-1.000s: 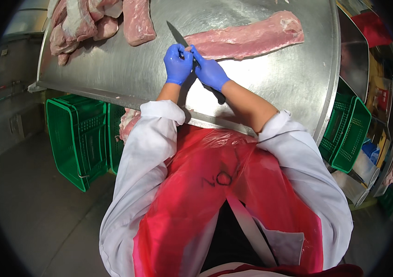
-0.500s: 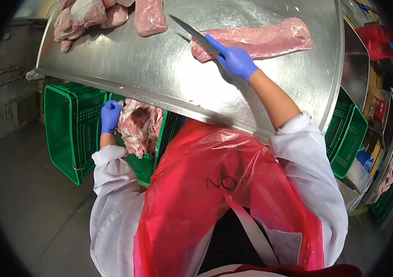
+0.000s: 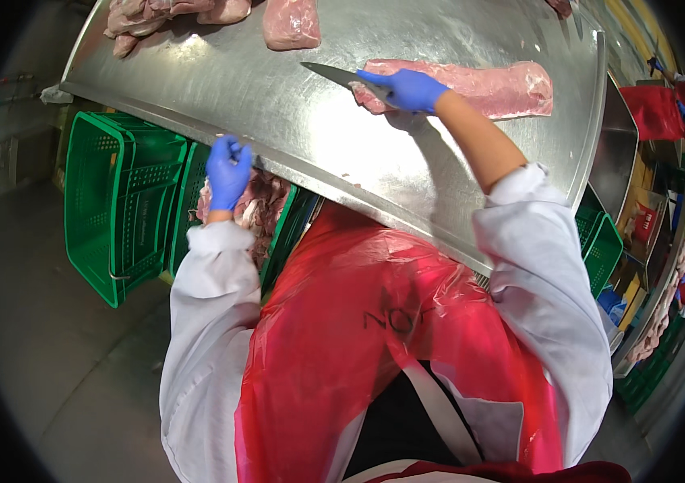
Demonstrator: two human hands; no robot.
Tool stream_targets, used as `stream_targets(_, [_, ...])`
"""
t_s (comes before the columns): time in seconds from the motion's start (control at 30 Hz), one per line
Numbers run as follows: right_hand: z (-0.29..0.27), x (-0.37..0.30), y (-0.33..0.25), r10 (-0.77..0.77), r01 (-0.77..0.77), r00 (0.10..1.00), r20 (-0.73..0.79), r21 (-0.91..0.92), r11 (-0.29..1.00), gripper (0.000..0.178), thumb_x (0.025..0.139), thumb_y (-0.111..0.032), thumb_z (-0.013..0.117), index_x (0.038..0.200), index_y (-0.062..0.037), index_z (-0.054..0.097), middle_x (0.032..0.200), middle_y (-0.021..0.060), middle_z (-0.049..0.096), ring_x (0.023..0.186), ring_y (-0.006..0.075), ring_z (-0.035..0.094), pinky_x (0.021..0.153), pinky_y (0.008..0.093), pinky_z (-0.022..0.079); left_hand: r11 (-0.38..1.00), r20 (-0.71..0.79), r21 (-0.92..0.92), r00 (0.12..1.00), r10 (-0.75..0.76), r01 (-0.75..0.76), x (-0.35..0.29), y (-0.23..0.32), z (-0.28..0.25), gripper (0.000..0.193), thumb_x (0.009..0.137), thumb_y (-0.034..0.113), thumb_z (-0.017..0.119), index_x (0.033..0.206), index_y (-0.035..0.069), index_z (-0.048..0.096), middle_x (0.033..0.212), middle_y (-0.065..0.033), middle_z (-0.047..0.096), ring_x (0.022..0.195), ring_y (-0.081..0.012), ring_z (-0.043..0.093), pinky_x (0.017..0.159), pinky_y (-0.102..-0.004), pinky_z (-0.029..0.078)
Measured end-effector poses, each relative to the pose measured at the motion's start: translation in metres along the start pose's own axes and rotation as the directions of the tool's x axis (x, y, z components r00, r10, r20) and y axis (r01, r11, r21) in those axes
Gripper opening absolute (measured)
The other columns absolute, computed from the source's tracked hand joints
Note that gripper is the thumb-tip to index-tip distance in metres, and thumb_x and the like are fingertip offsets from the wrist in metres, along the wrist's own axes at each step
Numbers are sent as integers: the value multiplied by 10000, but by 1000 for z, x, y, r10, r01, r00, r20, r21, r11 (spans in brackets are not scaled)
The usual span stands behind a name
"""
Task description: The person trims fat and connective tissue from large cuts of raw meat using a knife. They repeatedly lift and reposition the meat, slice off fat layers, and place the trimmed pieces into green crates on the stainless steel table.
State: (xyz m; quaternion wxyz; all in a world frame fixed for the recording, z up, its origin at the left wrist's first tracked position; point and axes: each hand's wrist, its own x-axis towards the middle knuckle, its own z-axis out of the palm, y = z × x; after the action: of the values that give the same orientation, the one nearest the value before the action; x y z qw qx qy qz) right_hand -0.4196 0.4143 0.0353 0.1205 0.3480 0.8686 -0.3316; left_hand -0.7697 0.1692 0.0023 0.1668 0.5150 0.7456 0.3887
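Observation:
My right hand [image 3: 411,90], in a blue glove, grips a knife [image 3: 333,74] whose blade points left over the steel table. Its fingers lie along the handle, just over the left end of a long pale-pink loin of meat [image 3: 479,84]. My left hand [image 3: 228,171], also blue-gloved, hovers by the table's near edge, above a green crate [image 3: 276,241] of meat trimmings [image 3: 260,201]. Its fingers are loosely bent and apart, with nothing visible in them.
Several meat pieces [image 3: 141,20] are heaped at the table's far left, with a shorter block [image 3: 291,24] beside them. An empty-looking green crate [image 3: 93,209] stands left of the trimmings. More green crates [image 3: 602,249] and a red-aproned person [image 3: 656,111] are at the right.
My left hand has risen from over the trimmings toward the table edge, its fingers loosening. The knife in my right hand has tilted flatter. The whole view has shifted slightly.

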Motion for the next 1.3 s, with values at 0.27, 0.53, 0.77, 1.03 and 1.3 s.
stream_targets(0.27, [-60, -72, 28, 151, -165, 986, 68, 352, 921, 692, 967, -111, 527, 1562, -405, 334, 851, 99, 673, 633, 152, 636, 596, 315, 559, 993, 176, -107, 984, -21, 40, 34, 79, 140, 329, 820, 214, 786, 1037, 31, 620, 832, -147, 662, 715, -270, 659, 684, -388, 541])
stream_targets(0.53, [0, -35, 43, 167, 7, 907, -388, 408, 913, 741, 940, -129, 553, 1572, -416, 294, 985, 181, 726, 745, 285, 702, 774, 427, 573, 983, 193, -50, 968, -161, 174, 65, 106, 233, 358, 798, 330, 750, 954, 28, 634, 880, -191, 704, 780, -349, 677, 751, -444, 538])
stream_targets(0.77, [33, -14, 15, -69, 34, 939, -337, -109, 993, 749, 946, -217, 584, 1577, -435, 245, 855, 211, 710, 740, 388, 686, 701, 467, 553, 926, 113, -309, 975, -189, 215, 46, 100, 232, 152, 839, 128, 733, 853, 3, 649, 756, -84, 682, 691, -115, 606, 664, -297, 507])
stream_targets(1.03, [-16, -84, 27, 91, -139, 977, 192, 254, 957, 799, 871, -117, 569, 1577, -385, 307, 1049, 173, 726, 834, 351, 698, 777, 446, 539, 966, 30, -259, 1000, 1, 7, 41, 89, 225, 128, 854, 106, 702, 892, -5, 650, 762, -97, 675, 672, -117, 607, 651, -304, 513])
stream_targets(1.3, [36, -96, -7, 42, -82, 996, 74, 706, 704, 765, 945, -79, 453, 1624, -299, 179, 723, 110, 639, 554, 156, 611, 550, 332, 539, 916, 100, -392, 994, -43, 79, 4, 60, 90, 16, 909, 34, 650, 894, 36, 646, 753, 21, 582, 656, -50, 507, 567, -235, 438])
